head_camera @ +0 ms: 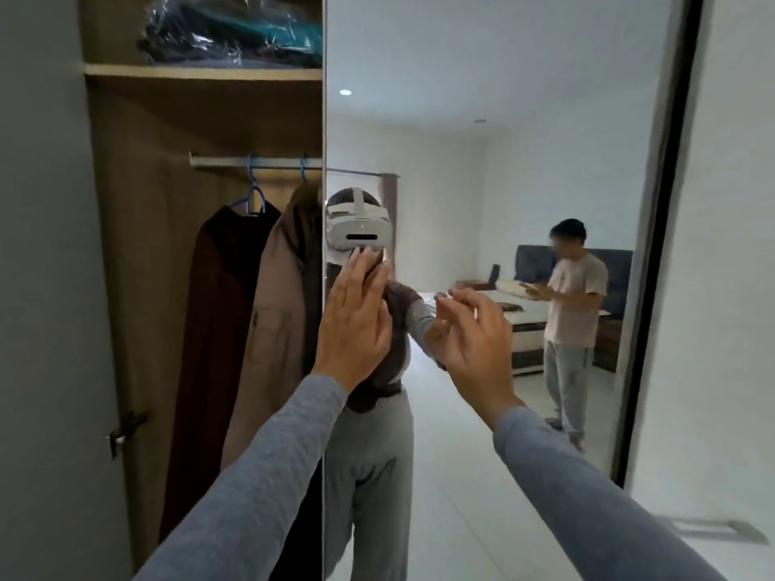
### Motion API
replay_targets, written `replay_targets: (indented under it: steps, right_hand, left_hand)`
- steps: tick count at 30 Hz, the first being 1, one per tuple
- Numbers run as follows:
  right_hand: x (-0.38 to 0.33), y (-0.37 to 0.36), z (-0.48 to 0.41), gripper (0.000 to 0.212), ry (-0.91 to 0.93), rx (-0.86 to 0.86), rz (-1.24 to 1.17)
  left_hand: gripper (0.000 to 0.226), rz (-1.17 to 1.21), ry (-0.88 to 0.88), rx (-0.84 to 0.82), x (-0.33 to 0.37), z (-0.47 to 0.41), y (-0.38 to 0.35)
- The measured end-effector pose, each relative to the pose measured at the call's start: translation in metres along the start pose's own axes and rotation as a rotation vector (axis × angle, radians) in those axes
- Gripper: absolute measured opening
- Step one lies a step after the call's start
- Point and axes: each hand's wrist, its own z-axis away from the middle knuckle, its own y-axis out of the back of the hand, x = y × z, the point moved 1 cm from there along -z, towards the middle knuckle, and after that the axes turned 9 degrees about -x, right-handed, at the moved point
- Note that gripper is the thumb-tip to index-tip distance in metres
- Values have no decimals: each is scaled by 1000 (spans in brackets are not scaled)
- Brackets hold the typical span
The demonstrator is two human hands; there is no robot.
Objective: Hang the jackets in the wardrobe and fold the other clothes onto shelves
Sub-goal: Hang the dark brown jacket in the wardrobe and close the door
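Your L hand (354, 325) lies flat, fingers straight, on the mirrored wardrobe door (524, 98) near its left edge. Your R hand (474, 341) touches the glass w/ relaxed fingertips, gripping nothing. Inside, a maroon jacket (214, 320) & a taupe jacket (276, 329) hang on blue hangers (251, 195) from the rail (218, 161). A plastic-wrapped bundle (226, 31) sits on the top shelf (201, 72).

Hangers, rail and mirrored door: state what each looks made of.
Hangers: likely plastic, glossy blue, with thin moulded hooks. Rail: seemingly metal, a pale silvery matte bar. Mirrored door: mirror glass, since it reflects the room and the person; its dark edge strip could be metal or plastic, unclear.
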Motion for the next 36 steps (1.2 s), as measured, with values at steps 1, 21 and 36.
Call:
replay_targets:
  steps: [1,21,36]
  right_hand:
    - [4,-2,-6,32,14,-6,29]
    - [48,-70,-41,54,46,64,472]
    - [46,-73,-37,56,29,66,455]
  left_hand:
    - [53,-7,16,-18,-4,0,-9]
    - [55,-61,87,-66,-48,13,-111]
    - [57,-123,86,-126,-50,14,-105]
